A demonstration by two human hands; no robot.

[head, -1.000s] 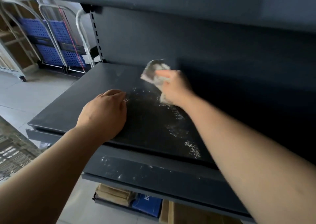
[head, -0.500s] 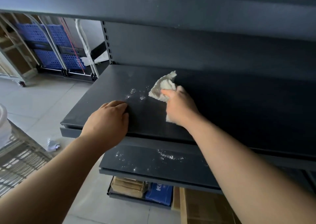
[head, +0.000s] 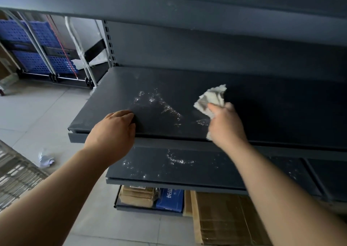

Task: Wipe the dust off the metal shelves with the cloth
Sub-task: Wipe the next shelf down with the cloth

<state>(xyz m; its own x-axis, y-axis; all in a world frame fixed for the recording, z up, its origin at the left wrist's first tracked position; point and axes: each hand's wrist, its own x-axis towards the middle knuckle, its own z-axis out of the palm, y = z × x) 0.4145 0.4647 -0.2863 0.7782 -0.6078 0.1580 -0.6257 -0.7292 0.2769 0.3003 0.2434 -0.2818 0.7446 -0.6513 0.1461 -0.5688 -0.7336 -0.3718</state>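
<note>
A dark grey metal shelf (head: 116, 95) runs across the middle of the view, with white dust (head: 159, 105) scattered near its centre. My right hand (head: 225, 125) grips a crumpled whitish cloth (head: 210, 100) and holds it on the shelf just right of the dust. My left hand (head: 112, 131) rests on the shelf's front edge, fingers curled over the lip. A lower shelf (head: 216, 172) below also carries white dust (head: 178, 160).
An upper shelf (head: 169, 3) hangs overhead. Blue perforated crates in a metal frame (head: 37, 54) stand at the back left. Cardboard and a blue box (head: 169, 198) lie under the shelves. A crumpled paper (head: 45, 159) lies on the tiled floor, beside a wire rack (head: 13, 172).
My right hand has swept the cloth to the right along the shelf, leaving a trail of dust. The view has drawn back, showing more of the lower shelf. My left hand stays on the edge.
</note>
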